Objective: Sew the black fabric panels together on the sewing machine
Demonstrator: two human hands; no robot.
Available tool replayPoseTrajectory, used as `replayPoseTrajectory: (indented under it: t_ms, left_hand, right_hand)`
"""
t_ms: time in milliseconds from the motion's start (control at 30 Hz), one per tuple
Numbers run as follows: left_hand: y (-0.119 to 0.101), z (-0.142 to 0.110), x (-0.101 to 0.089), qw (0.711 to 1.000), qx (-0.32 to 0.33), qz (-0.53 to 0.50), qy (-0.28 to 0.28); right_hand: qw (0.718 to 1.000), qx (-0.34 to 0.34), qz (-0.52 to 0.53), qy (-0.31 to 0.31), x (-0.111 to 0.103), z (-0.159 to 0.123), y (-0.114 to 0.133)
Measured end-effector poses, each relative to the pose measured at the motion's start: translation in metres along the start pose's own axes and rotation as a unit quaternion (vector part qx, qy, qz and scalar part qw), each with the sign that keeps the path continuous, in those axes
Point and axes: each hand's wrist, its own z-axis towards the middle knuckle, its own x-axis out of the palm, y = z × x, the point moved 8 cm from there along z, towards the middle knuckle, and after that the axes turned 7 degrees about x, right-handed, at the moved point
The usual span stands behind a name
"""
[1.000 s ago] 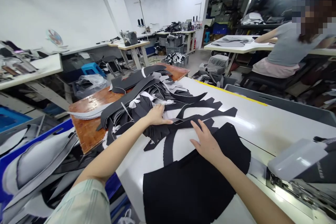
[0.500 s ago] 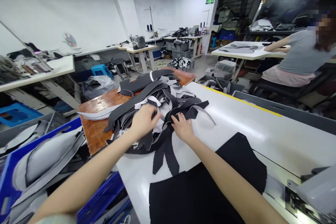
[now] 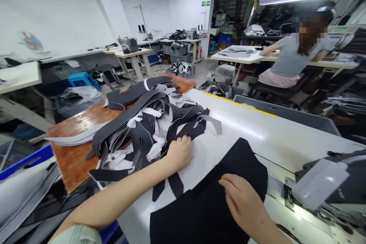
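My left hand (image 3: 180, 153) is closed at the near right edge of a pile of dark grey cut fabric strips (image 3: 143, 133). Its fingers curl downward, and what they grip, if anything, is hidden. Two pointed black strip ends (image 3: 175, 186) stick out below that wrist. Over a large black fabric panel (image 3: 200, 213) on the white table (image 3: 228, 122), my right hand (image 3: 243, 202) has its thumb and fingers pressed together. Anything in that pinch is lost against the black cloth. A curved grey strip (image 3: 213, 122) lies beyond my left hand.
A sewing machine (image 3: 320, 190) stands at the right. A brown wooden board (image 3: 71, 133) carries part of the pile. A blue crate (image 3: 28, 164) with cut pieces is at lower left, and a grey bin (image 3: 286, 116) lies beyond the table. A co-worker (image 3: 294, 53) sits farther back.
My right hand has left the pile and come back over the black panel. My left hand has moved right to the pile's near edge and closed. The view has turned right.
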Motion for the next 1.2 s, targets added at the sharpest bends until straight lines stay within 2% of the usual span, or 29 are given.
replayPoseTrajectory:
  t_ms: [67,100,200,233,333,400,467,533,600,667,767,867,933,1033,1100,1200]
  left_hand:
    - [0.007,0.004,0.008,0.999,-0.046,-0.004,0.024]
    - [0.012,0.007,0.009,0.997,-0.064,-0.009,0.030]
    - [0.022,0.012,0.013,0.996,-0.077,-0.023,0.038]
    - [0.023,0.011,0.014,0.996,-0.079,-0.025,0.039]
    - [0.016,0.001,0.013,0.995,-0.094,-0.017,0.037]
    - [0.003,-0.008,0.001,0.994,-0.107,-0.002,0.020]
    - [-0.017,-0.014,-0.024,0.993,-0.112,0.030,-0.023]
    - [-0.050,-0.014,-0.050,0.992,-0.083,0.067,-0.068]
    - [-0.094,-0.005,-0.061,0.993,-0.010,0.090,-0.078]
    - [-0.144,0.006,-0.050,0.991,0.085,0.094,-0.049]
    - [-0.210,0.014,-0.009,0.974,0.209,0.089,0.002]
    - [-0.246,0.008,0.028,0.955,0.289,0.060,-0.005]
    - [-0.251,-0.001,0.035,0.948,0.311,0.027,-0.061]
    - [-0.240,-0.016,0.032,0.937,0.320,-0.010,-0.142]
    - [-0.233,-0.021,0.032,0.930,0.332,-0.023,-0.153]
    - [-0.233,-0.020,0.036,0.927,0.352,-0.035,-0.123]
  right_hand:
    - [0.999,-0.007,-0.038,0.001,-0.006,-0.038,-0.009]
    - [0.998,-0.032,-0.050,0.006,-0.005,-0.054,-0.009]
    - [0.989,-0.132,-0.065,0.021,0.005,-0.091,0.009]
    - [0.987,-0.141,-0.070,0.022,0.010,-0.097,0.015]
    - [0.993,-0.087,-0.077,0.011,0.017,-0.100,0.021]
    - [0.997,-0.051,-0.054,0.004,0.015,-0.096,0.019]
    - [1.000,-0.024,-0.005,0.010,0.011,-0.089,0.014]
    - [0.998,0.018,0.037,0.041,0.005,-0.081,0.004]
    - [0.993,0.063,0.054,0.087,0.002,-0.077,-0.005]
    - [0.985,0.081,0.061,0.140,0.000,-0.080,-0.005]
    - [0.977,0.088,0.078,0.179,0.000,-0.096,0.003]
    - [0.973,0.089,0.089,0.195,0.000,-0.115,0.010]
    - [0.973,0.084,0.094,0.193,-0.005,-0.125,0.009]
    - [0.980,0.093,0.075,0.162,-0.017,-0.132,-0.002]
    - [0.982,0.108,0.052,0.144,-0.021,-0.132,-0.010]
    - [0.983,0.127,0.037,0.124,-0.019,-0.128,-0.014]
